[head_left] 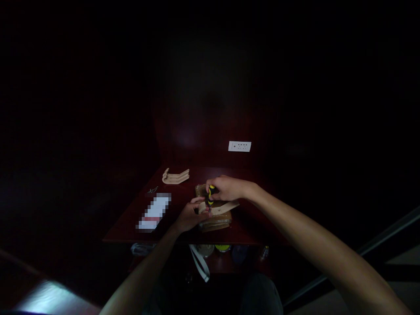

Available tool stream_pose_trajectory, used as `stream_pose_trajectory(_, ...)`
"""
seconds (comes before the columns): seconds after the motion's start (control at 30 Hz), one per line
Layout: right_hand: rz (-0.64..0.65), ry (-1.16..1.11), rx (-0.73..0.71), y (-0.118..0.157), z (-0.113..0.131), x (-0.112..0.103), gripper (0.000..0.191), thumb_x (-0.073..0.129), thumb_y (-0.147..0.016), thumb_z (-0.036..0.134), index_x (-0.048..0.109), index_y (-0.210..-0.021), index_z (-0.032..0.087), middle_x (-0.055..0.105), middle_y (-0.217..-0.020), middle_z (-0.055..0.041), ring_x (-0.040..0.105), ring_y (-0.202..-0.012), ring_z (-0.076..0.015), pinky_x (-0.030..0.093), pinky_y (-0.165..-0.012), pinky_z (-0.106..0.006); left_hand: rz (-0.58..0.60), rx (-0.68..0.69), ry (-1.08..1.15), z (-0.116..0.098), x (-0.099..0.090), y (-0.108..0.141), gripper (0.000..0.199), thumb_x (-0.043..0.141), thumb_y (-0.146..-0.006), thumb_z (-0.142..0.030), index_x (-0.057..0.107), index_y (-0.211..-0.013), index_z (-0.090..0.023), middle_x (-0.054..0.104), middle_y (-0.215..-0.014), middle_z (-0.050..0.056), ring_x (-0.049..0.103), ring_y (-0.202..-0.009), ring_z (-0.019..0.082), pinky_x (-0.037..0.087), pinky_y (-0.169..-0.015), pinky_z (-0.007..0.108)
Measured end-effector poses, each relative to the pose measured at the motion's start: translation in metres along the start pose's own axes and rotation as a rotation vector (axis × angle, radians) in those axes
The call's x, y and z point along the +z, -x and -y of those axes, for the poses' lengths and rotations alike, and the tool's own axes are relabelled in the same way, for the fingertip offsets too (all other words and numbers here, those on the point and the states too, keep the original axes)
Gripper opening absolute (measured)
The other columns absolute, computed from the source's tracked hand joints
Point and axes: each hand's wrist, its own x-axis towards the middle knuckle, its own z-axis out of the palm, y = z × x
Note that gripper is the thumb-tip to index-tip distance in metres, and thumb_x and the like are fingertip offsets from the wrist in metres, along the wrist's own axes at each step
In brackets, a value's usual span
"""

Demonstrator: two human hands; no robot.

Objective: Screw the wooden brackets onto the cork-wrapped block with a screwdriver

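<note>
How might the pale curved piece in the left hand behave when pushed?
The pale curved piece looks stiff, holding its bend beyond the left hand. It seems light, being slim. It might slip, since the package beneath looks shiny.

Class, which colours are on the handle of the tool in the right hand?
The tool handle is yellow and black, as the head view shows.

Showing yellow and black on the screwdriver [211, 190]. Running pale tan along the wooden piece [227, 208] and the hook-shaped pieces [177, 179]. Looking brown on the wrapped block [215, 224], dark reddish on the tabletop [127, 225]. Carrying a red band across the bluish-white blurred rectangle [156, 209]. Bearing dark dots on the white socket plate [239, 146].
</note>
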Motion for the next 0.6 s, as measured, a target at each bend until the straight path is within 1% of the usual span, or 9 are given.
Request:
stream_pose_trajectory(0.07,-0.020,0.011,-0.024,0.001,0.002,0.001,0.019,0.059,-0.081,0.029,0.060,-0.097,0.017,0.063,-0.079,-0.0030,0.054,-0.067,-0.0129,0.035,-0.058,-0.021,0.002,-0.013,0.003,-0.002,0.000,0.000,0.025,0.076,-0.063,-0.037,0.074,-0.080,-0.019,0.056,-0.123,0.010,0.046,-0.122,0.026,0.036,-0.103,0.036)
stream_pose_trajectory(0.17,0.005,0.044,-0.031,0.003,0.005,0.000,0.020,0.056,-0.084,0.030,0.061,-0.098,0.017,0.064,-0.079,-0.0037,0.055,-0.065,-0.0131,0.035,-0.056,-0.022,0.006,-0.026,0.005,-0.004,0.000,0.001,0.024,0.076,-0.063,-0.037,0.074,-0.079,-0.019,0.055,-0.123,0.011,0.045,-0.122,0.026,0.036,-0.103,0.037)
stream_pose_trajectory(0.33,0.047,0.136,0.022,0.001,0.008,-0.005,0.023,0.058,-0.084,0.035,0.065,-0.094,0.015,0.066,-0.077,-0.0060,0.058,-0.065,-0.0150,0.034,-0.055,-0.023,0.011,-0.012,0.009,-0.004,0.000,0.000,0.026,0.076,-0.063,-0.039,0.074,-0.081,-0.019,0.054,-0.126,0.010,0.046,-0.121,0.025,0.035,-0.104,0.036)
stream_pose_trajectory(0.43,0.055,0.155,0.022,0.001,0.011,-0.005,0.026,0.055,-0.085,0.035,0.066,-0.097,0.015,0.068,-0.077,-0.0078,0.059,-0.066,-0.0161,0.035,-0.056,-0.024,0.017,-0.015,-0.016,-0.003,0.000,0.000,0.026,0.075,-0.064,-0.040,0.074,-0.080,-0.019,0.054,-0.125,0.009,0.045,-0.122,0.026,0.035,-0.104,0.035)
stream_pose_trajectory(0.6,0.071,0.220,0.097,0.002,0.025,-0.003,0.031,0.050,-0.086,0.035,0.067,-0.096,0.012,0.068,-0.082,-0.0131,0.061,-0.064,-0.0190,0.032,-0.049,-0.026,0.031,-0.032,-0.021,-0.006,-0.001,-0.001,0.026,0.074,-0.065,-0.040,0.073,-0.078,-0.018,0.053,-0.126,0.009,0.050,-0.116,0.026,0.039,-0.100,0.034)
